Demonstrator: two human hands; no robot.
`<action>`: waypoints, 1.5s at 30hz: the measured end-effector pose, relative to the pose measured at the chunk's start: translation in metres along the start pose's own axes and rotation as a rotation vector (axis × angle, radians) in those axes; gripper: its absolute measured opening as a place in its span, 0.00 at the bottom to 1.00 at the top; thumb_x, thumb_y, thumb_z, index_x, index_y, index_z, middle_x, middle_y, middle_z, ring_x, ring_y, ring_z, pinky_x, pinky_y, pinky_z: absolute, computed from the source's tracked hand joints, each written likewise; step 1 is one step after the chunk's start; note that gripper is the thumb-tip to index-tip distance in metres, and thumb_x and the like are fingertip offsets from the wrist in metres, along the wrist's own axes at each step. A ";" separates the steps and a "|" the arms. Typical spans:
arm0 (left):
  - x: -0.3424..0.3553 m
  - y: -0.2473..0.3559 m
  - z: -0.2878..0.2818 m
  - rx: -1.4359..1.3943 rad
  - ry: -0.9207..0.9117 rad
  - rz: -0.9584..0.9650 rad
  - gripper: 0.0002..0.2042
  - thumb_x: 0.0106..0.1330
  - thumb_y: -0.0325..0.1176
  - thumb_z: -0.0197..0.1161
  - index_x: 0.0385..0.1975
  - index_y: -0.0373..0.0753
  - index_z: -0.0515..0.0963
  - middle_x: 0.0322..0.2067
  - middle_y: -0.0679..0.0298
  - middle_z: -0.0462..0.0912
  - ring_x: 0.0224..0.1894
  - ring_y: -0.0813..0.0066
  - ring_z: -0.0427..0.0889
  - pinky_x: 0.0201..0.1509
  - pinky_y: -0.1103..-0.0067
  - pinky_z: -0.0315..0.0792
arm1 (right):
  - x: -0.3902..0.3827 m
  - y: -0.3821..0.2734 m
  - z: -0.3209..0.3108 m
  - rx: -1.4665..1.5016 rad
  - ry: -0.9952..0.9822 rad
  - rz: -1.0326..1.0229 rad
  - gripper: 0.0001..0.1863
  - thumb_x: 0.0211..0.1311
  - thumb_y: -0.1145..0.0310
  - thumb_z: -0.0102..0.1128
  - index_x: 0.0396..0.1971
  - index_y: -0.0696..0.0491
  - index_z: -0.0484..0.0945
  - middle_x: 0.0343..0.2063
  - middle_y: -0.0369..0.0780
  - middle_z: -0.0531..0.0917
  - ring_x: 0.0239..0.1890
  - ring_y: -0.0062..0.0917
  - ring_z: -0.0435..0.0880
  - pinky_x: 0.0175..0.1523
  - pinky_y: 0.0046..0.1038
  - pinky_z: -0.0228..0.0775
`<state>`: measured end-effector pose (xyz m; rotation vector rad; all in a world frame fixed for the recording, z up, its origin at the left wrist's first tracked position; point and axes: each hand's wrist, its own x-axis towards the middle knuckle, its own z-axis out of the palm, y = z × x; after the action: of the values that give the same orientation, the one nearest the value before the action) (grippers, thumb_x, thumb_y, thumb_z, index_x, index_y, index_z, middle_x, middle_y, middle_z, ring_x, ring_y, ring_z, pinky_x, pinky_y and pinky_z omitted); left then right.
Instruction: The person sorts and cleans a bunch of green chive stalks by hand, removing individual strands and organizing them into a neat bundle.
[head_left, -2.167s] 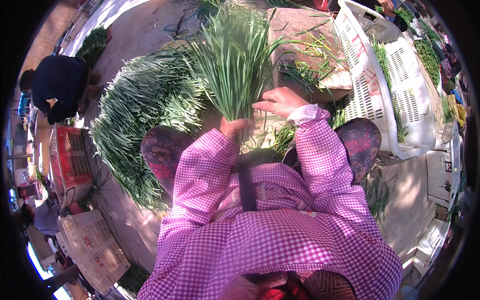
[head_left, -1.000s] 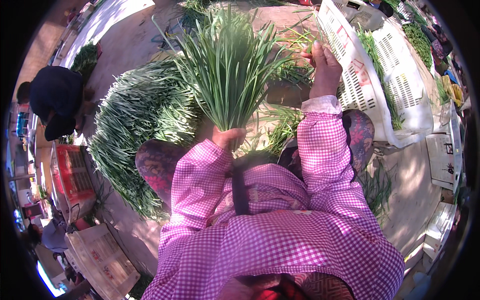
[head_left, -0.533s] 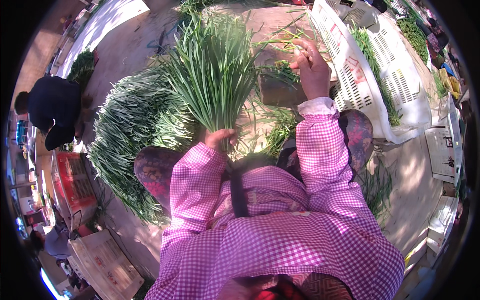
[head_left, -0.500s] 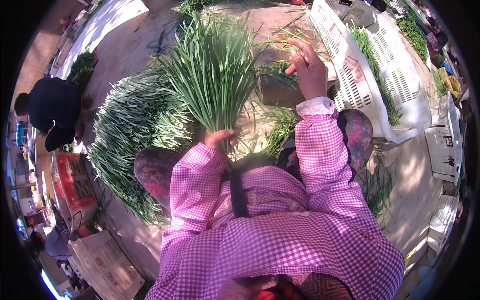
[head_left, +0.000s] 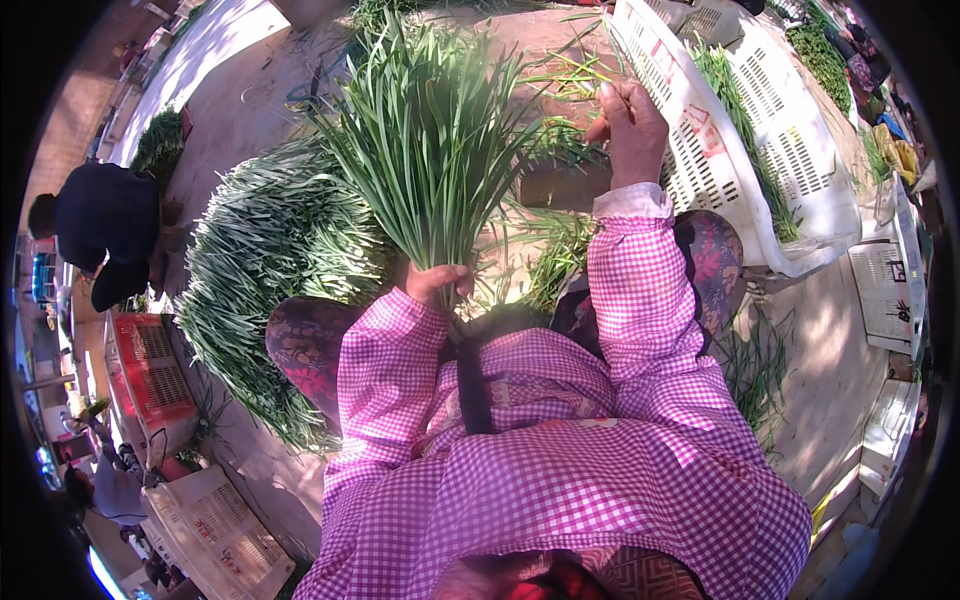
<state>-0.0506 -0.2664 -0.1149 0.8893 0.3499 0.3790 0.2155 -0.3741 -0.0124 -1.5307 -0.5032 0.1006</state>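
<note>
My left hand is closed round the lower ends of an upright fanned bunch of long, flat green leaves. My right hand is raised to the right of the bunch, fingers curled, over loose yellow-green stalks scattered on a reddish-brown surface; I cannot make out what, if anything, it holds. A large heap of similar greens lies to the left, beside my patterned knee. More loose greens lie between my knees.
A white slotted crate with greens stands at my right. Another crate sits beyond it. At left are a person in dark clothes, a red crate and a pale crate. More greens lie at upper right.
My right hand has moved from beside the bunch's base up and right to the loose stalks, its fingers now curled. My left hand and bunch have shifted slightly left in view.
</note>
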 end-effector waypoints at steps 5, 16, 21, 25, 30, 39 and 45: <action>0.003 -0.003 -0.006 0.066 0.051 0.004 0.12 0.47 0.25 0.58 0.32 0.28 0.71 0.20 0.56 0.74 0.15 0.70 0.73 0.18 0.78 0.68 | 0.009 0.005 -0.004 -0.183 0.129 -0.383 0.10 0.59 0.66 0.58 0.40 0.48 0.78 0.16 0.31 0.76 0.13 0.14 0.70 0.22 0.20 0.63; 0.003 -0.005 -0.003 0.102 0.085 -0.022 0.12 0.46 0.24 0.59 0.32 0.28 0.71 0.19 0.57 0.74 0.16 0.69 0.74 0.20 0.77 0.71 | -0.025 -0.007 0.023 -0.456 -0.329 -0.317 0.08 0.62 0.65 0.55 0.38 0.49 0.79 0.11 0.32 0.70 0.12 0.12 0.70 0.20 0.17 0.64; 0.000 0.002 0.009 0.018 0.081 -0.034 0.12 0.47 0.26 0.59 0.31 0.28 0.71 0.17 0.59 0.72 0.16 0.71 0.71 0.19 0.78 0.68 | -0.018 -0.027 0.011 0.036 -0.223 -0.047 0.08 0.60 0.65 0.58 0.29 0.55 0.78 0.13 0.31 0.75 0.14 0.11 0.71 0.21 0.16 0.60; -0.002 0.002 0.003 0.020 -0.008 -0.037 0.10 0.50 0.29 0.58 0.28 0.29 0.70 0.13 0.61 0.69 0.14 0.73 0.68 0.19 0.78 0.65 | -0.004 -0.026 -0.005 0.143 -0.030 -0.057 0.10 0.61 0.65 0.57 0.36 0.55 0.78 0.14 0.31 0.73 0.13 0.11 0.69 0.20 0.15 0.57; 0.001 0.007 0.000 -0.017 -0.135 -0.042 0.11 0.52 0.32 0.58 0.27 0.31 0.70 0.14 0.62 0.68 0.15 0.73 0.68 0.20 0.78 0.64 | -0.008 -0.025 -0.010 -0.030 -0.316 0.040 0.17 0.62 0.63 0.56 0.50 0.51 0.74 0.16 0.32 0.72 0.14 0.12 0.69 0.21 0.16 0.62; 0.000 0.005 -0.007 -0.121 -0.266 -0.038 0.11 0.51 0.29 0.60 0.31 0.30 0.70 0.14 0.61 0.70 0.14 0.74 0.69 0.17 0.79 0.65 | -0.019 -0.020 0.008 -0.257 -0.443 -0.021 0.09 0.61 0.63 0.53 0.33 0.53 0.77 0.18 0.35 0.79 0.13 0.19 0.76 0.21 0.22 0.66; 0.002 0.009 -0.001 -0.096 -0.391 -0.007 0.12 0.50 0.29 0.60 0.31 0.29 0.70 0.14 0.59 0.71 0.13 0.74 0.69 0.16 0.79 0.64 | -0.006 -0.015 -0.001 -0.007 -0.193 0.022 0.09 0.60 0.68 0.54 0.38 0.55 0.77 0.17 0.35 0.77 0.13 0.15 0.73 0.21 0.20 0.65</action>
<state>-0.0510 -0.2590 -0.1085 0.8464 -0.0256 0.2059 0.2069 -0.3777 0.0006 -1.5413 -0.6409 0.2659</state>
